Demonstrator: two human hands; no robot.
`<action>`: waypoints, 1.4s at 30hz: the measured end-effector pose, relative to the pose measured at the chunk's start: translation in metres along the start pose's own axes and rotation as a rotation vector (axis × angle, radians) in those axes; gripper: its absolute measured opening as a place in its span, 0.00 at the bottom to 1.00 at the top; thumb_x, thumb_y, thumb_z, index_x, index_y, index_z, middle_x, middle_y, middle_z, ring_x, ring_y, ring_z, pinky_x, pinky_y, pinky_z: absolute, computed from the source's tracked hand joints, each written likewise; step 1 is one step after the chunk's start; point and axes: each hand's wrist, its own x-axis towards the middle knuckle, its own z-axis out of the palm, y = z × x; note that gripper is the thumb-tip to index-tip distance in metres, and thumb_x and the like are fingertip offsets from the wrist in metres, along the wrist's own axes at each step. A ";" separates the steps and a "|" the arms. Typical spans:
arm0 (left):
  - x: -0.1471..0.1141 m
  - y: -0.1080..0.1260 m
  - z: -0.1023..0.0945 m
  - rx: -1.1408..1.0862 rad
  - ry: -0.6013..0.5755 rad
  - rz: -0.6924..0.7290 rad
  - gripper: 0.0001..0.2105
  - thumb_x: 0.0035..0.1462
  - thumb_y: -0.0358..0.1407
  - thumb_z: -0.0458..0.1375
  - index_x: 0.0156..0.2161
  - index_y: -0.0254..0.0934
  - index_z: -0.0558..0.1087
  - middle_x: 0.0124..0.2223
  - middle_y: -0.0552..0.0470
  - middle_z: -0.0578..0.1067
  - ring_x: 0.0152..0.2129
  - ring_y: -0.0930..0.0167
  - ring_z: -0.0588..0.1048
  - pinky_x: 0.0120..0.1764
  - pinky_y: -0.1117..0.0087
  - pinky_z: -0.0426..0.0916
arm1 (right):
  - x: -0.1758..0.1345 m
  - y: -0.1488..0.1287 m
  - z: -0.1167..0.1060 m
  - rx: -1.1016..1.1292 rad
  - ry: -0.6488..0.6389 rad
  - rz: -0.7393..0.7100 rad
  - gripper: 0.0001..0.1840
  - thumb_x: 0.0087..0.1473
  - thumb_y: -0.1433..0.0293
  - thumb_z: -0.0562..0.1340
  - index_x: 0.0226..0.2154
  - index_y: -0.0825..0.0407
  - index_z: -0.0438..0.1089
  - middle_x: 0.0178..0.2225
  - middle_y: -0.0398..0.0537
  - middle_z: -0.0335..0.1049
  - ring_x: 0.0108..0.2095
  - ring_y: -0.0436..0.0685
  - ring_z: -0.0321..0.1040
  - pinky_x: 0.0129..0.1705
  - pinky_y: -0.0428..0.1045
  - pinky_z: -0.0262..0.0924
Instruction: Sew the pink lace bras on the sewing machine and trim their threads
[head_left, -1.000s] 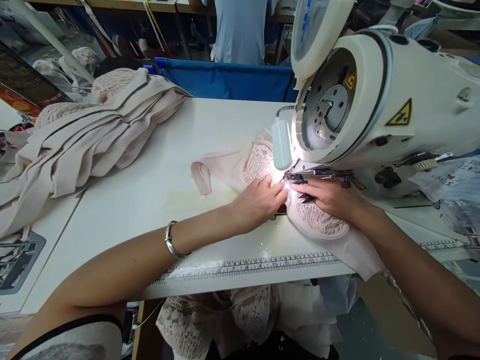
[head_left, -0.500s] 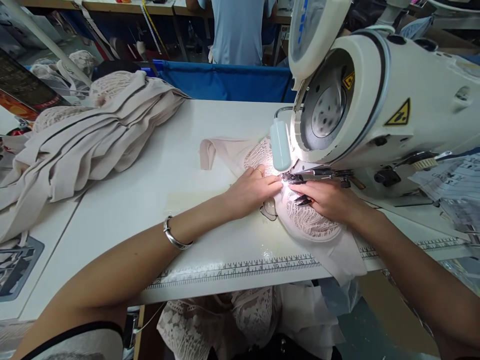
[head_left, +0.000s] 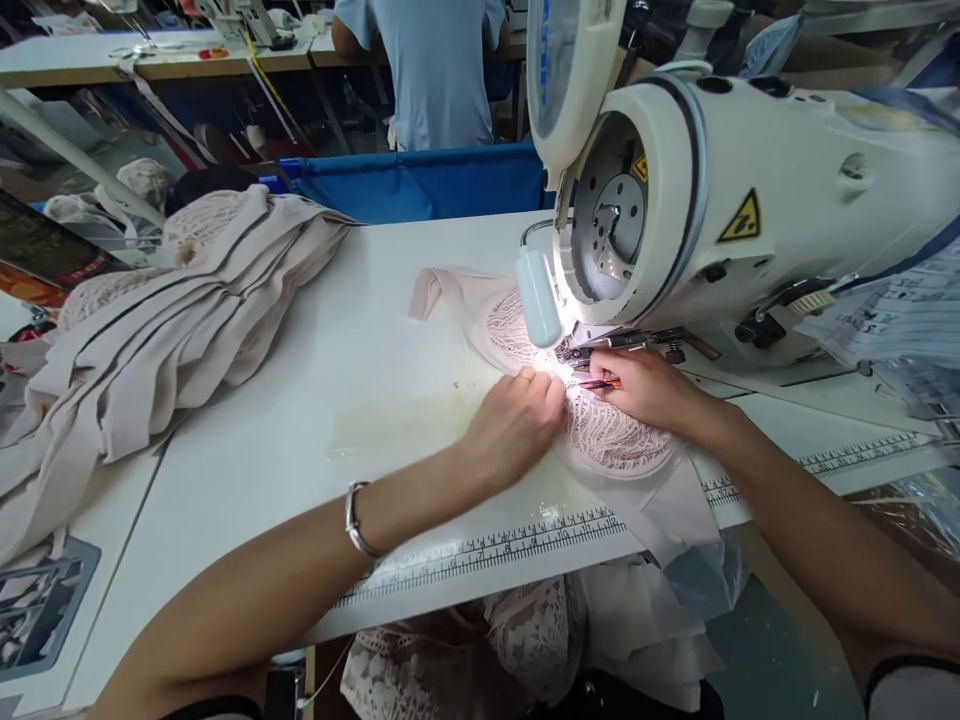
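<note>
A pale pink lace bra point(head_left: 619, 440) lies under the head of a white sewing machine point(head_left: 780, 200), one cup on the near side of the needle area and the other behind it. My left hand point(head_left: 517, 425) is closed, its fingertips pinching the bra's middle just in front of the lit presser foot. My right hand point(head_left: 645, 388) is curled round small thread snips point(head_left: 604, 383), whose blades point left towards my left fingertips. The fabric between the hands is partly hidden and washed out by the lamp point(head_left: 538, 300).
A pile of beige bra pieces point(head_left: 225, 290) covers the table's left side. A printed ruler point(head_left: 525, 540) runs along the front edge. More lace garments point(head_left: 540, 640) lie below it, over my lap. A co-worker point(head_left: 442, 70) sits beyond a blue cloth bin point(head_left: 420, 182).
My left hand has drawn back towards me and curled from lying flat into a pinch. The snips in my right hand have swung round to point at the needle area. The view has shifted right.
</note>
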 end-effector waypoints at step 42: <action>-0.006 -0.008 0.004 -0.355 -0.067 0.129 0.13 0.72 0.28 0.43 0.49 0.32 0.70 0.57 0.39 0.73 0.57 0.60 0.67 0.59 0.53 0.64 | -0.018 0.006 0.009 0.073 0.200 -0.278 0.24 0.51 0.83 0.52 0.41 0.50 0.77 0.34 0.47 0.72 0.32 0.52 0.70 0.29 0.46 0.64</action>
